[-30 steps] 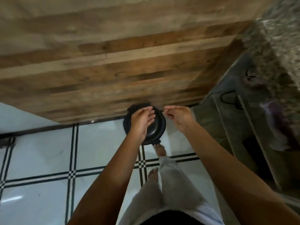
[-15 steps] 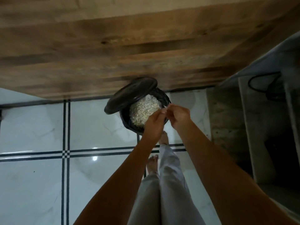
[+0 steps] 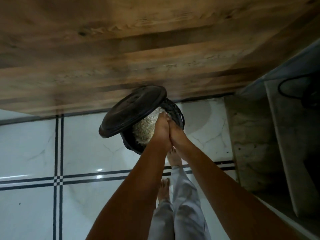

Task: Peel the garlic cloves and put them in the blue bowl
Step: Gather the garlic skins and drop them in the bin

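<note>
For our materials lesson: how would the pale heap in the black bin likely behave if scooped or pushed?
The heap looks like thin, flaky scraps, so it is probably very light and loose, scattering rather than lifting as one lump. It seems to sit high in the bin, so a push may spill some. It likely squashes easily.

Head-worn wide-angle camera, one view, pitched steeply down.
From standing height onto the tiled floor (image 3: pixel 34 153); black bin (image 3: pixel 131 110) centre frame, close below; wood panel (image 3: pixel 121 40) fills the upper frame; wearer's feet (image 3: pixel 163 187) lower centre; stone step (image 3: pixel 251 144) at right edge.
</note>
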Tool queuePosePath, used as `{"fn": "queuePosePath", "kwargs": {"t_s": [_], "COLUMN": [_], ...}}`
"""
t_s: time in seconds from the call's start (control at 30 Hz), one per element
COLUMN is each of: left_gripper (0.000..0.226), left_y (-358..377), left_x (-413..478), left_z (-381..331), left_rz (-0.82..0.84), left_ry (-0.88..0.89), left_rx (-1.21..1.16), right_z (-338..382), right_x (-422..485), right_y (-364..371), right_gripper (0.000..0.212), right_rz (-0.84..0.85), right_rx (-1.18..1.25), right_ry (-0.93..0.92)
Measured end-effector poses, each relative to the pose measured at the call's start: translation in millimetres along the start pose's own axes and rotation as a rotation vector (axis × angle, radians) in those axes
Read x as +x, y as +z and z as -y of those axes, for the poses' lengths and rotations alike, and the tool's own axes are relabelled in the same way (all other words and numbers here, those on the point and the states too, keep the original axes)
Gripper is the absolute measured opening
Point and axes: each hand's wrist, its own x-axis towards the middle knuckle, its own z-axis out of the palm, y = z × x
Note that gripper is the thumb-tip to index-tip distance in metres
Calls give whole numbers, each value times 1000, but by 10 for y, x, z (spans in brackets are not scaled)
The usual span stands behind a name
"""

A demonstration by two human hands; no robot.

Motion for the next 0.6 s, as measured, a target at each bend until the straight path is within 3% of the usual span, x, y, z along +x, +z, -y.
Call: {"fn": "queuePosePath", "kwargs": {"t_s": [0.1, 0.17, 0.33, 0.47, 0.6], "left_gripper": [47, 45, 43, 42, 42], "left_y": [-64, -104, 47, 431, 953], "left_x": [-87, -238, -1013, -2004, -2980], "left_z": [44, 6, -153, -75, 350], "left_rz": [224, 274, 292, 452, 672], "left_ry": [-2, 22, 195, 307, 308], "left_rx": [-170, -222, -55, 95, 252], "right_z": [177, 313, 601, 722, 632], "right_x": [-6, -178, -1193, -2244, -3325], "right_y": [-204, -336, -633, -1029, -1670], "right_gripper": [34, 34, 40, 44, 41], "right_rz": [-65, -98, -83, -133, -274], "right_rx": [-79, -29, 396, 577, 769], "right_ry": [39, 7, -198, -381, -541]}}
